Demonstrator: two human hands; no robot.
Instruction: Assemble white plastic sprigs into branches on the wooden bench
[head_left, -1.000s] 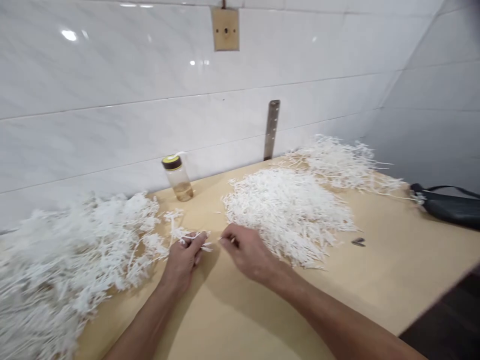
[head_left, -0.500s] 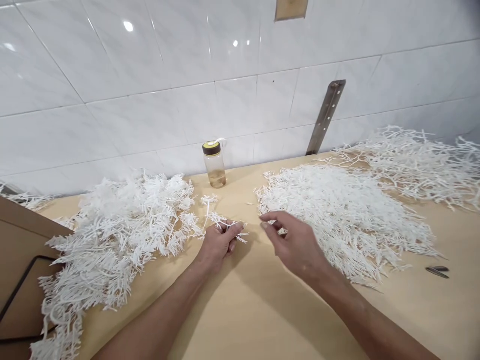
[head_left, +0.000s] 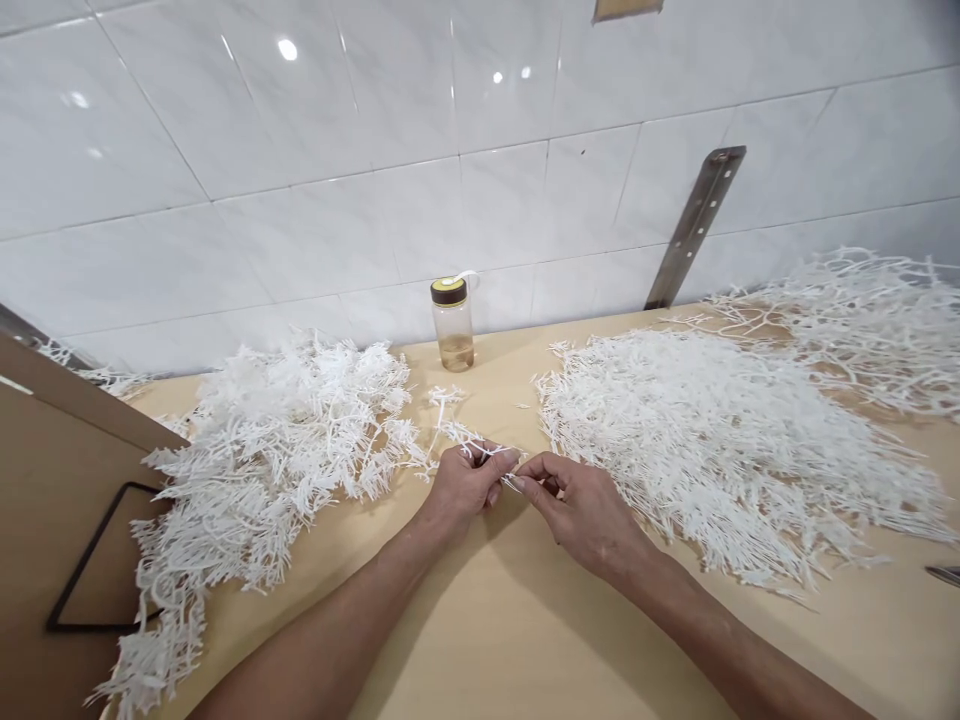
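Note:
My left hand [head_left: 469, 480] is closed on a thin white branched plastic piece [head_left: 459, 432], whose twiggy end sticks out to the left over the table. Close beside it, my right hand [head_left: 574, 500] pinches the tips of the same piece between thumb and finger. The fingertips of both hands nearly meet. To the left lies a heap of white branched pieces [head_left: 300, 440] with frayed ends. On the right spreads a broad pile of fine white sprigs [head_left: 697, 440].
A clear bottle [head_left: 453, 325] with a dark and yellow lid holds some liquid near the tiled wall [head_left: 360, 230]. Longer white strands [head_left: 877, 330] lie far right. A metal bracket [head_left: 696, 230] leans at the wall. A brown box [head_left: 60, 520] stands left; a dark tool [head_left: 943, 574] lies at the right edge.
My right hand has moved left to the left hand and closed on the tips of the white piece. The whole view has shifted slightly, with things appearing farther right.

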